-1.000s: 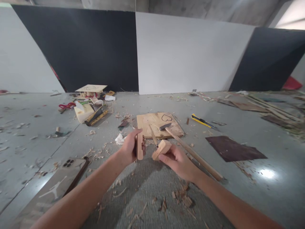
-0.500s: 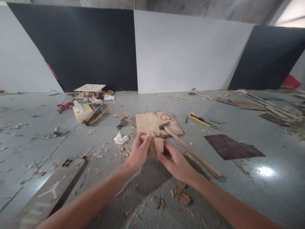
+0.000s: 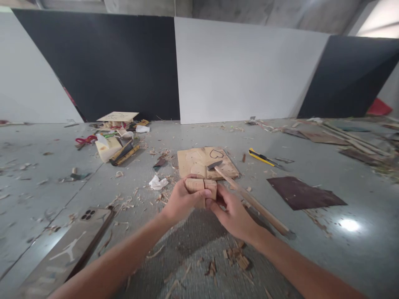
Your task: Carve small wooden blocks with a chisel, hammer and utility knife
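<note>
Both of my hands grip a small light-brown wooden block with a dark line across its upper face. My left hand wraps round its left end, the thumb lying along the near side. At the right end, the fingers and thumb of my right hand pinch the block. Just beyond it lies a flat wooden board with a heart drawn on it. A hammer-like tool rests its dark head on the board, its wooden handle slanting to the lower right.
A yellow box cutter and a dark brown sheet lie to the right. On the left are a phone, crumpled tissue, red-handled scissors and a yellow block. Shavings litter the floor; panels stand behind.
The block has turned in my hands, showing more of its upper face. My left thumb has moved down and right across it.
</note>
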### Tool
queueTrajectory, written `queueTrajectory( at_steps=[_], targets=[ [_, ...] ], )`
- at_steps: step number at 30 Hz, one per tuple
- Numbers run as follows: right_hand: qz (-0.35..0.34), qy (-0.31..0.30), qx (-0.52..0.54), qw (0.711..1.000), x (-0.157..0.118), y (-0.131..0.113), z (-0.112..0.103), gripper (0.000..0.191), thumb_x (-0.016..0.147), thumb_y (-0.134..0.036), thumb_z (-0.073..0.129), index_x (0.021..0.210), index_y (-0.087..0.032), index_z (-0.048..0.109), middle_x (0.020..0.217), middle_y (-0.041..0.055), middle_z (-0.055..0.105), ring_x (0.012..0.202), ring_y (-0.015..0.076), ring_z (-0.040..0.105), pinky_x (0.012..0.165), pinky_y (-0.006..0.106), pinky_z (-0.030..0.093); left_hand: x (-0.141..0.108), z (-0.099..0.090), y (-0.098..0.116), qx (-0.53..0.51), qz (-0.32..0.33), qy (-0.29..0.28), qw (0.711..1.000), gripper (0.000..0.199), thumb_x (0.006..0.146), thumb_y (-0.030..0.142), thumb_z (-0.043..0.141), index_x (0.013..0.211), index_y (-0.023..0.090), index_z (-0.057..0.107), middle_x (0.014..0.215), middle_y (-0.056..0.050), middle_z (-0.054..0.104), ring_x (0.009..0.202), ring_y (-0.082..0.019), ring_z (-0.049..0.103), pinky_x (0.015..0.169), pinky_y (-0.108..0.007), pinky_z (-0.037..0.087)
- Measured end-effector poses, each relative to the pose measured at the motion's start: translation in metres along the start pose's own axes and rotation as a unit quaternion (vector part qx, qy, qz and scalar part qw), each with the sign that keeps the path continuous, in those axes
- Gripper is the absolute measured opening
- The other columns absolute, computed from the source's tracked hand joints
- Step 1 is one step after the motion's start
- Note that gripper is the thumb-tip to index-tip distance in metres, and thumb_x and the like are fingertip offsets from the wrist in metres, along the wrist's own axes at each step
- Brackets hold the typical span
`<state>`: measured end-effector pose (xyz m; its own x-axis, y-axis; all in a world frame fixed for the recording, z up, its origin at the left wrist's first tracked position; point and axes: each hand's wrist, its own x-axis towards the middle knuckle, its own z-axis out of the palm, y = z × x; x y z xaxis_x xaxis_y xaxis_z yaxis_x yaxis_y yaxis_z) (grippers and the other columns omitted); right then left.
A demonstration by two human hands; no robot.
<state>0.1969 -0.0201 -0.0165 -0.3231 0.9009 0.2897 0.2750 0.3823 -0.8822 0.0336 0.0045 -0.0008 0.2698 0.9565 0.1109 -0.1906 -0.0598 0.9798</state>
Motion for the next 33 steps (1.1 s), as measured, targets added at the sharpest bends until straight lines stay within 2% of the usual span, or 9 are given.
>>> queueTrajectory(
  at_steps=[4, 7, 11, 14, 18, 22, 24, 29, 33],
  targets=[
    [0.006, -0.013, 0.013, 1.0, 0.001, -0.001, -0.003, 0.019, 0.087, -0.035, 0.055, 0.101, -0.023, 0.056, 0.086, 0.0053, 0.061, 0.074, 0.0194, 0.055, 0.07, 0.035, 0.047, 0.001, -0.003, 0.009, 0.003, -0.02, -0.05, 0.999, 0.031, 0.061, 0.026, 0.08, 0.082, 0.012, 0.063, 0.076, -0.003, 0.065, 0.068, -0.014, 0.061, 0.065, -0.027, 0.051],
    [0.033, -0.056, 0.12, 0.991, 0.007, -0.004, -0.011, 0.025, 0.084, -0.04, 0.059, 0.104, -0.024, 0.059, 0.096, 0.0067, 0.063, 0.085, 0.0213, 0.057, 0.075, 0.035, 0.046, 0.002, -0.006, 0.017, 0.023, -0.011, -0.069, 0.997, 0.028, 0.062, 0.026, 0.079, 0.078, 0.012, 0.063, 0.074, -0.003, 0.065, 0.065, -0.014, 0.061, 0.063, -0.027, 0.051],
    [0.143, -0.11, 0.328, 0.927, 0.018, -0.006, -0.021, 0.048, 0.085, -0.064, 0.043, 0.097, -0.022, 0.063, 0.095, 0.0102, 0.064, 0.084, 0.0222, 0.058, 0.069, 0.035, 0.045, 0.0, -0.009, 0.024, 0.045, -0.006, -0.098, 0.994, 0.026, 0.062, 0.022, 0.078, 0.078, 0.013, 0.06, 0.069, 0.0, 0.064, 0.061, -0.012, 0.058, 0.058, -0.025, 0.048],
    [0.205, -0.075, 0.381, 0.898, 0.022, -0.005, -0.017, 0.045, 0.081, -0.063, 0.049, 0.086, -0.021, 0.062, 0.085, 0.0076, 0.062, 0.078, 0.0203, 0.056, 0.067, 0.033, 0.043, -0.004, -0.003, 0.027, 0.076, 0.004, -0.157, 0.985, 0.023, 0.064, 0.02, 0.077, 0.076, 0.013, 0.059, 0.066, 0.001, 0.061, 0.059, -0.01, 0.054, 0.056, -0.023, 0.045],
    [0.243, 0.025, 0.351, 0.904, 0.021, -0.009, -0.001, 0.032, 0.071, -0.05, 0.067, 0.068, -0.021, 0.054, 0.065, -0.0016, 0.05, 0.059, 0.0136, 0.045, 0.055, 0.027, 0.036, -0.011, 0.008, 0.028, 0.208, 0.109, -0.216, 0.948, 0.015, 0.068, 0.018, 0.073, 0.074, 0.013, 0.06, 0.075, -0.003, 0.064, 0.069, -0.013, 0.056, 0.064, -0.026, 0.044],
    [0.231, 0.037, 0.357, 0.904, 0.018, -0.012, 0.01, 0.035, 0.07, -0.051, 0.065, 0.063, -0.022, 0.048, 0.06, -0.0044, 0.042, 0.055, 0.0121, 0.038, 0.053, 0.027, 0.033, -0.014, 0.012, 0.025, 0.328, 0.221, -0.228, 0.89, 0.011, 0.069, 0.009, 0.068, 0.077, 0.014, 0.063, 0.085, -0.005, 0.067, 0.083, -0.016, 0.058, 0.076, -0.029, 0.043],
    [0.212, 0.055, 0.326, 0.919, 0.018, -0.009, 0.011, 0.037, 0.073, -0.055, 0.061, 0.064, -0.022, 0.048, 0.06, -0.0041, 0.041, 0.054, 0.0125, 0.037, 0.053, 0.028, 0.033, -0.014, 0.011, 0.024, 0.349, 0.246, -0.236, 0.873, 0.01, 0.07, 0.009, 0.067, 0.077, 0.014, 0.062, 0.088, -0.006, 0.066, 0.087, -0.017, 0.058, 0.078, -0.029, 0.043],
    [0.146, 0.155, 0.181, 0.96, 0.018, 0.005, 0.012, 0.042, 0.085, -0.058, 0.046, 0.066, -0.021, 0.049, 0.06, -0.0034, 0.043, 0.056, 0.0135, 0.041, 0.055, 0.028, 0.034, -0.01, 0.007, 0.019, 0.34, 0.253, -0.236, 0.874, 0.01, 0.072, 0.015, 0.068, 0.075, 0.015, 0.059, 0.084, -0.005, 0.065, 0.086, -0.017, 0.058, 0.078, -0.03, 0.043],
    [0.111, 0.165, 0.211, 0.957, 0.015, 0.012, 0.014, 0.04, 0.088, -0.058, 0.043, 0.071, -0.022, 0.048, 0.064, -0.0029, 0.045, 0.059, 0.0136, 0.042, 0.057, 0.028, 0.036, -0.008, 0.007, 0.017, 0.317, 0.202, -0.238, 0.895, 0.016, 0.07, 0.02, 0.073, 0.076, 0.015, 0.058, 0.082, -0.004, 0.065, 0.081, -0.016, 0.058, 0.075, -0.029, 0.044]
  ],
)
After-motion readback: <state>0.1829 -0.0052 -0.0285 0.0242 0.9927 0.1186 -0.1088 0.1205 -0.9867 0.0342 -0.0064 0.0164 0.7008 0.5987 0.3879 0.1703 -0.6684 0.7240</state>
